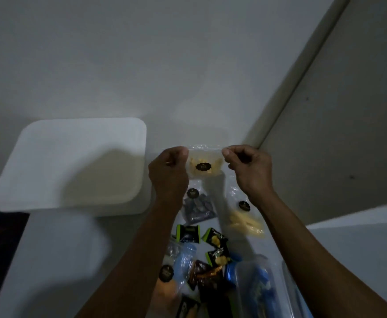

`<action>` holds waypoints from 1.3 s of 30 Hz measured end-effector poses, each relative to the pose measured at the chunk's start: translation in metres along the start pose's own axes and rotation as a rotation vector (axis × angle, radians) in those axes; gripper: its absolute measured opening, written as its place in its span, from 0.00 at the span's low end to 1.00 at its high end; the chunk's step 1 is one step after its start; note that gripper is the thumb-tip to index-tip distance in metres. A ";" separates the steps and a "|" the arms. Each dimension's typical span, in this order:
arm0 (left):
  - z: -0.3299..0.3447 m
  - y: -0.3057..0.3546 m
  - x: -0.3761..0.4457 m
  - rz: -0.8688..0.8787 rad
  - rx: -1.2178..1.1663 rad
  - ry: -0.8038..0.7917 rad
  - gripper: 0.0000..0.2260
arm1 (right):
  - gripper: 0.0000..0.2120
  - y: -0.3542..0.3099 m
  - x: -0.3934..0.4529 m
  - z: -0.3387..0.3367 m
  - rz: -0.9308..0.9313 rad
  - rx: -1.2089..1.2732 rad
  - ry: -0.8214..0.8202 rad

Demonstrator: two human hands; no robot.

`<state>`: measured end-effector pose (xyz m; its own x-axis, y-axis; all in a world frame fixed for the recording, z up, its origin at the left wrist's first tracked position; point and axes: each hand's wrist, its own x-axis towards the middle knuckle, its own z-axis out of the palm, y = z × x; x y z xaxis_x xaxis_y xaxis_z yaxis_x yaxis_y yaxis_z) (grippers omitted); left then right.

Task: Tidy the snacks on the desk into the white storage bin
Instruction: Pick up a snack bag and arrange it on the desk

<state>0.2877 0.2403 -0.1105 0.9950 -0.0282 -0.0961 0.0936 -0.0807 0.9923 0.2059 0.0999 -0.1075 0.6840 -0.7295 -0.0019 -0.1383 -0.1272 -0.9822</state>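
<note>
My white desk (pixel 57 260) is carrying the white storage bin (pixel 73 166) at its far left. Lying right of the bin: a clear bag of dark snacks (pixel 198 208), a clear bag of yellow snacks (pixel 245 220), then green-edged black packets (pixel 215 237) nearer me, beside blue-wrapped packs (pixel 254 285).

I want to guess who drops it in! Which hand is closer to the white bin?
Left. The left hand pinches the clear snack bag's left corner, just right of the white bin. The right hand pinches the other corner, farther right.
</note>
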 end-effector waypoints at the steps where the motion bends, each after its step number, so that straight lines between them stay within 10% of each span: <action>1: 0.008 -0.007 0.013 -0.017 0.012 0.021 0.04 | 0.06 0.008 0.015 0.007 0.017 0.001 -0.005; 23: 0.064 -0.083 0.127 -0.181 0.050 0.291 0.08 | 0.09 0.102 0.123 0.090 0.191 0.073 0.096; 39: 0.005 -0.064 0.033 -0.217 0.199 0.072 0.08 | 0.09 0.080 0.023 0.052 0.310 0.013 0.031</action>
<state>0.3139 0.2399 -0.1778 0.9531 0.0809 -0.2917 0.3027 -0.2708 0.9138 0.2476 0.1080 -0.1961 0.5886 -0.7523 -0.2959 -0.3276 0.1127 -0.9381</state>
